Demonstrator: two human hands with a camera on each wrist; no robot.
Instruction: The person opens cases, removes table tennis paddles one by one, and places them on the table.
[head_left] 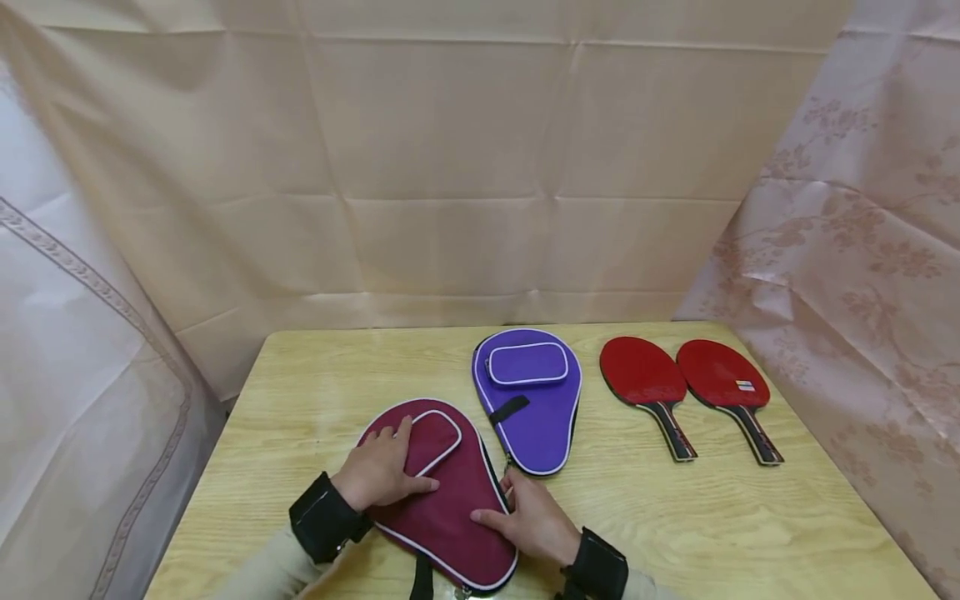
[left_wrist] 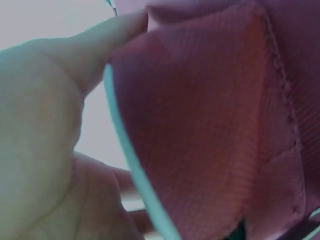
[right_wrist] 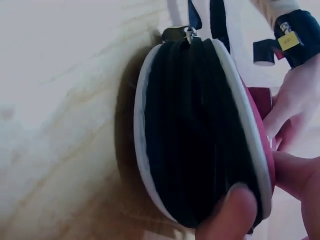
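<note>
A maroon table tennis bat case [head_left: 450, 533] with white piping lies near the front of the table. My left hand [head_left: 382, 471] holds its upper left part by the small pocket [head_left: 437, 437]; in the left wrist view the fingers pass behind the white-piped edge. At the case's right edge, my right hand [head_left: 532, 518] grips the rim, thumb on top. The right wrist view shows the black-lined zip opening [right_wrist: 192, 130] spread apart, with a digit at its lip and the zip pull [right_wrist: 188, 32] at the far end. What is inside is too dark to tell.
A purple bat case [head_left: 536, 425] lies just behind the right hand. Two red table tennis bats [head_left: 642, 371] lie side by side at the back right, handles toward the front. The wooden table [head_left: 675, 533] backs onto a beige cloth [head_left: 450, 167].
</note>
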